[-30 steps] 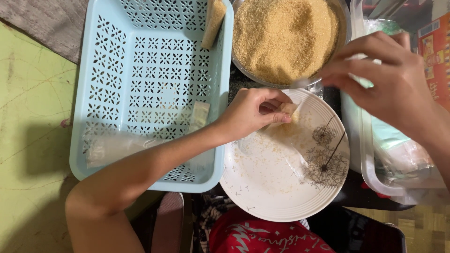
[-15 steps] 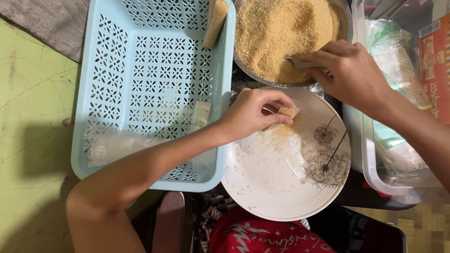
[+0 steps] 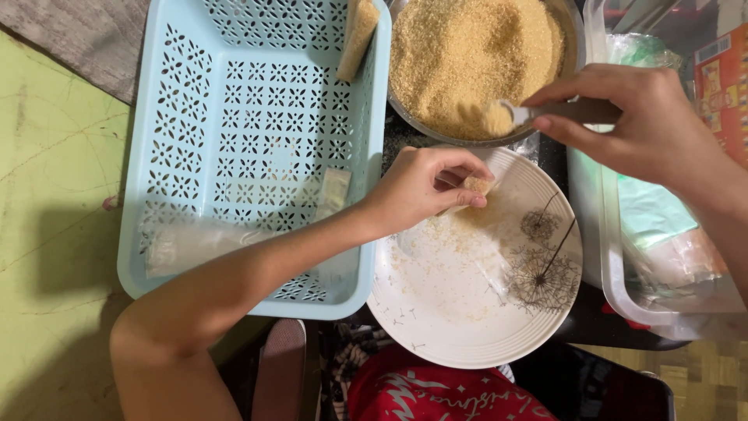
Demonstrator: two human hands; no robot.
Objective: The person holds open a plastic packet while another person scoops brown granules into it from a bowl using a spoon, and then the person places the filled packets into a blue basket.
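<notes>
A small clear plastic pouch [image 3: 477, 204], partly filled with brown sugar, is pinched at its mouth between the thumb and fingers of the left hand [image 3: 425, 187], which holds it over the far edge of a white plate [image 3: 460, 327]. The pouch's clear length trails down across the plate, where loose sugar grains are scattered; a dark dandelion pattern marks the plate's right side.

The right hand [image 3: 647, 125] grips the handle of a metal spoon [image 3: 538, 113] between thumb and fingers, closed around it. The spoon's bowl carries a heap of sugar and hovers over the near rim of a round metal bowl [image 3: 573, 39] filled with brown sugar, just beyond the plate and close to the pouch's mouth.

Left of the plate and bowl sits a light blue perforated basket [image 3: 156, 195]. One filled pouch [image 3: 357, 35] leans against its far right wall, and flat empty clear bags [image 3: 202, 242] lie on its floor towards the near side. At the right, a clear plastic container [image 3: 615, 281] holds more bags, partly under the right forearm.
</notes>
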